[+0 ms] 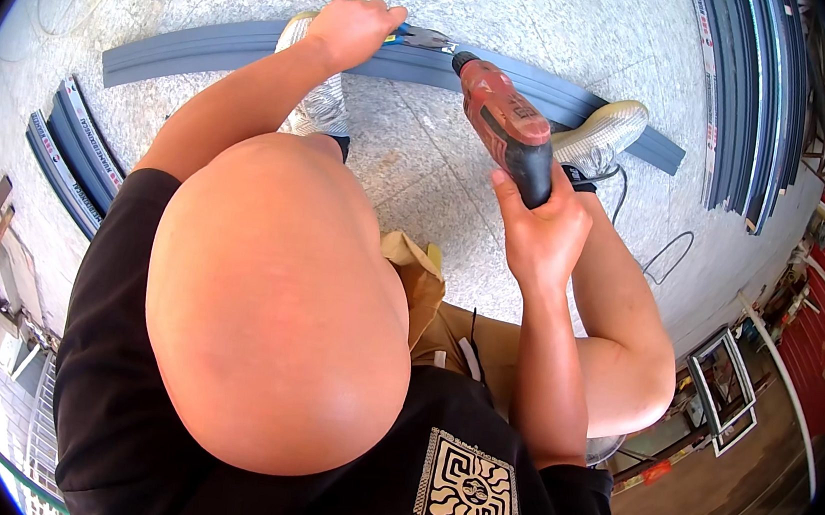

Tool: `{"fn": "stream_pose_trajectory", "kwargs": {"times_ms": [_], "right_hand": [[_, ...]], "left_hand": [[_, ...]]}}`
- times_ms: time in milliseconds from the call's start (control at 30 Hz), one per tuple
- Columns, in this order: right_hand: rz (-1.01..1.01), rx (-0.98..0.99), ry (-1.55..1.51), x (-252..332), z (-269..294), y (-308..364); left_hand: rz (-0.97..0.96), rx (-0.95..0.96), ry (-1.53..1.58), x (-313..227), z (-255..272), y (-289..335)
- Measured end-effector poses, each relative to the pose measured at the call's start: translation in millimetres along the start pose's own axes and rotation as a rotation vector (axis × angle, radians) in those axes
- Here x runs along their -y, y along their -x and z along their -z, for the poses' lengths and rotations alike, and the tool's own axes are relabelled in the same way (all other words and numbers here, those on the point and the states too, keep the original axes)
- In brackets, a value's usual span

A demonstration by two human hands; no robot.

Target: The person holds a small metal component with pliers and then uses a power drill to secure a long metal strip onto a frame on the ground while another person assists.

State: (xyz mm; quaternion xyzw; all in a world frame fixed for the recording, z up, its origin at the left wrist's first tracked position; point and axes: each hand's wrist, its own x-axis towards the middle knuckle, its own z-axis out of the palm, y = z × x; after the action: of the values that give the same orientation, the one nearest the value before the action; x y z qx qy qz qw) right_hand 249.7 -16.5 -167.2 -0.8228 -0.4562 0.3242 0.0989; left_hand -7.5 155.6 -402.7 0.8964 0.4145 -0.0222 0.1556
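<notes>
Head camera, and look at the long grey strip (193,48), running below the left hand (356,30) and out beyond the right hand (546,233)! That left hand is clenched around blue-handled pliers (422,37) over the strip; the right, on the person's side of the strip, wraps tightly round the red-and-black drill (506,115), its chuck above the strip, close to the pliers' nose

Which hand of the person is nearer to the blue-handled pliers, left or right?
Left. The left hand is holding the pliers; the right hand is farther away, lower in the picture and to their right, holding the red drill.
</notes>
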Motion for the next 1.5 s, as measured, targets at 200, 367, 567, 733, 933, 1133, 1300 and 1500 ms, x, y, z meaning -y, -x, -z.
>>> {"fn": "stream_pose_trajectory", "kwargs": {"times_ms": [200,367,567,733,933,1133,1300,1500], "right_hand": [[0.03,0.074,0.149,7.6,10.3,-6.9],[0.177,0.109,0.294,31.1,21.8,-25.1],[0.236,0.164,0.472,59.9,29.8,-50.1],[0.269,0.142,0.572,69.3,23.7,-52.8],[0.262,0.131,0.649,78.9,21.7,-54.9],[0.249,0.12,0.617,76.9,23.7,-56.1],[0.288,0.095,0.623,68.3,24.2,-61.9],[0.253,0.11,0.657,76.1,23.4,-59.8]], "left_hand": [[-0.001,-0.008,0.024,-1.9,0.3,-0.4],[0.011,-0.023,0.061,0.4,-0.7,2.4],[0.011,-0.003,0.103,-0.8,0.3,-0.7],[0.013,0.022,0.127,-1.7,1.5,-2.4],[0.029,0.005,0.164,2.2,-4.7,-3.7],[0.025,-0.018,0.208,2.7,-11.0,-3.2],[0.028,0.0,0.204,1.6,-8.9,-4.0],[0.035,0.002,0.213,2.1,-9.9,-4.7]]}}
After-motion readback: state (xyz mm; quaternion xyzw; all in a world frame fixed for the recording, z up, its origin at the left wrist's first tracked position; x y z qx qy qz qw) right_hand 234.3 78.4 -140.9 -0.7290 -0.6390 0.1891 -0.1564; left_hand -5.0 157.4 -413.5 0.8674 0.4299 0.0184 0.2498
